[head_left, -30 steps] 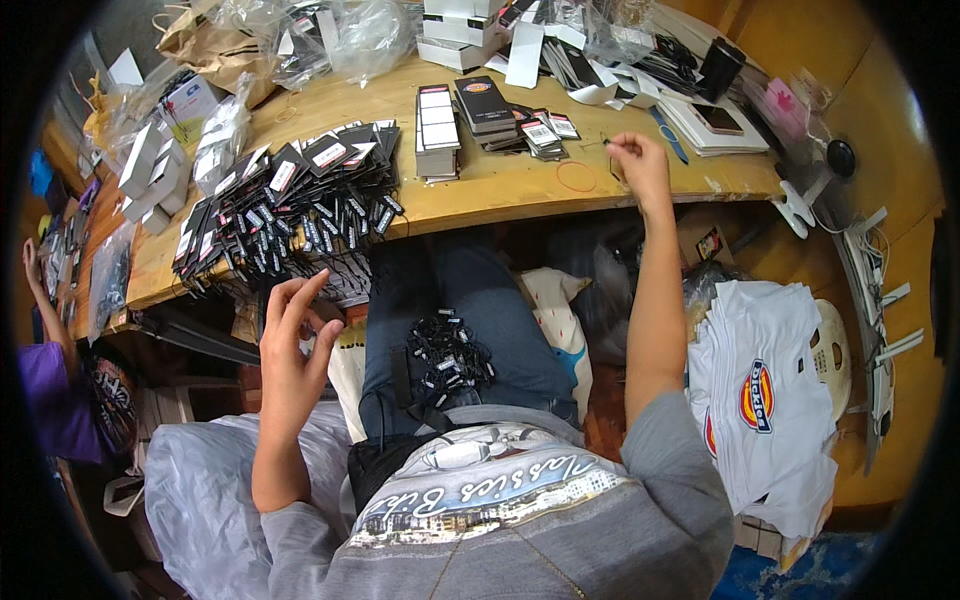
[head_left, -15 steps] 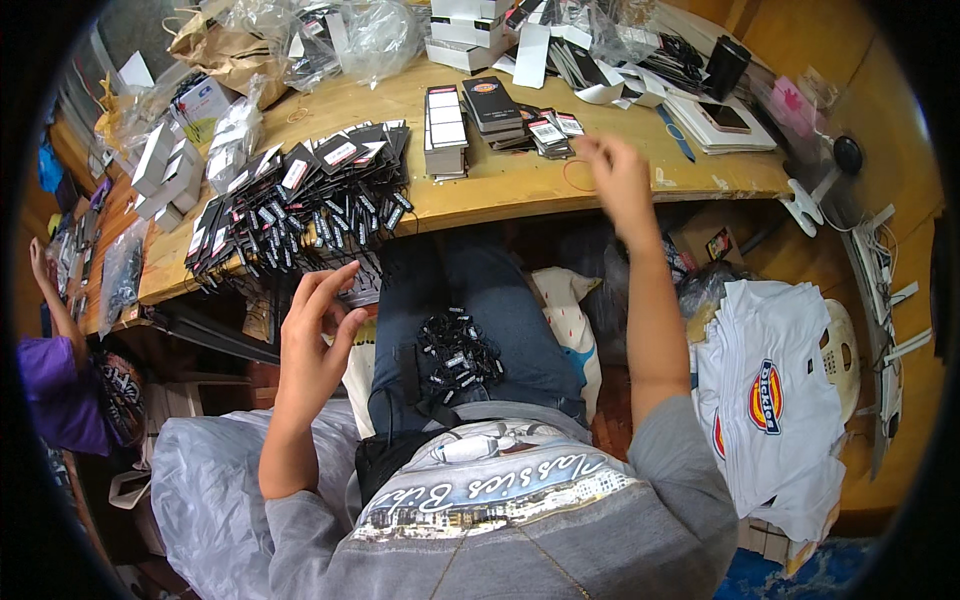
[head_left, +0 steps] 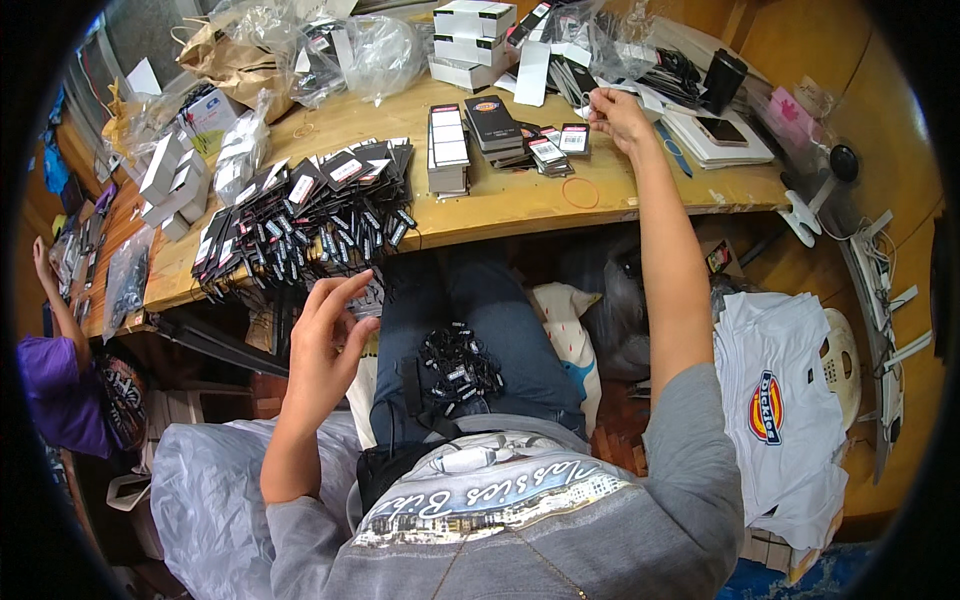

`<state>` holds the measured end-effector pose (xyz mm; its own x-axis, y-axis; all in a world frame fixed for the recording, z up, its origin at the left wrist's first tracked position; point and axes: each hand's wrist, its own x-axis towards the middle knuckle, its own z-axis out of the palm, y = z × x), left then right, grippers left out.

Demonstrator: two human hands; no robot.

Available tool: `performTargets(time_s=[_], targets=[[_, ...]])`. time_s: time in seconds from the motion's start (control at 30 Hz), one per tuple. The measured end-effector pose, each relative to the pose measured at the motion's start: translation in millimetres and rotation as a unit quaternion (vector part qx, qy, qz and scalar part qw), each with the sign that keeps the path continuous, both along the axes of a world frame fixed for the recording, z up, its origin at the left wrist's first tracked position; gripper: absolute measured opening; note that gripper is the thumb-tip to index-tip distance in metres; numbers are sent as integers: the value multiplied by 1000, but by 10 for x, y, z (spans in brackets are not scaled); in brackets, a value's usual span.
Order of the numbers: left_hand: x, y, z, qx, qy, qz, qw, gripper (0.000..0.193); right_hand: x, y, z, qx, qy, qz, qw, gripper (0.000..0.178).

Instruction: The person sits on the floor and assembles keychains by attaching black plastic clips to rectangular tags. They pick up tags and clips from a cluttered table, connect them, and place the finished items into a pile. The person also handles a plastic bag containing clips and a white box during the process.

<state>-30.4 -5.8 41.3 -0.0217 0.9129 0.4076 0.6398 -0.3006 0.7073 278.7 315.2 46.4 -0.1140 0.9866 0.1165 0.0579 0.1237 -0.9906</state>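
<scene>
My left hand [head_left: 328, 335] is raised in front of the table edge, its fingers apart and nothing visible in them. Just beyond it, a big heap of black hang tags [head_left: 310, 205] lies fanned out, their strings hanging over the edge. My right hand [head_left: 622, 118] reaches to the table's far right with thumb and finger pinched together; what they hold, if anything, is too small to make out. Beside that hand lie several small white-and-black tags [head_left: 548, 150], next to a stack of black cards [head_left: 492, 124] and a white-topped stack [head_left: 447, 140]. Black tag strings [head_left: 460, 365] rest on my lap.
White boxes [head_left: 470, 45] stand at the back, near clear plastic bags [head_left: 380, 55]. An orange rubber band [head_left: 580, 193] lies near the front edge. At right are a phone [head_left: 720, 131] and a black cup [head_left: 724, 80]. White T-shirts [head_left: 780, 400] are piled beside me.
My right hand has moved away from me, from above the rubber band to beyond the small tags, and its fingers are pinched. My left hand has barely shifted.
</scene>
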Motion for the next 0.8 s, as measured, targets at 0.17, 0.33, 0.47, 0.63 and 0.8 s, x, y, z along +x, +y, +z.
performTargets(time_s=[0.17,0.33,0.47,0.63,0.8], targets=[[102,106,55,16,11,-23,1000,39,1,102,99,-12,81,34,996,11],[41,510,167,34,4,-58,998,35,150,264,95,57,-75,-170,981,22],[-236,1269,194,27,6,-62,998,28,189,199,54,230,-405,-64,883,38],[-312,1945,324,-45,51,-31,997,26,-13,-886,88,283,-375,86,879,30],[-192,2453,142,-37,79,-25,996,27,-40,-1139,-278,221,-415,36,882,16]])
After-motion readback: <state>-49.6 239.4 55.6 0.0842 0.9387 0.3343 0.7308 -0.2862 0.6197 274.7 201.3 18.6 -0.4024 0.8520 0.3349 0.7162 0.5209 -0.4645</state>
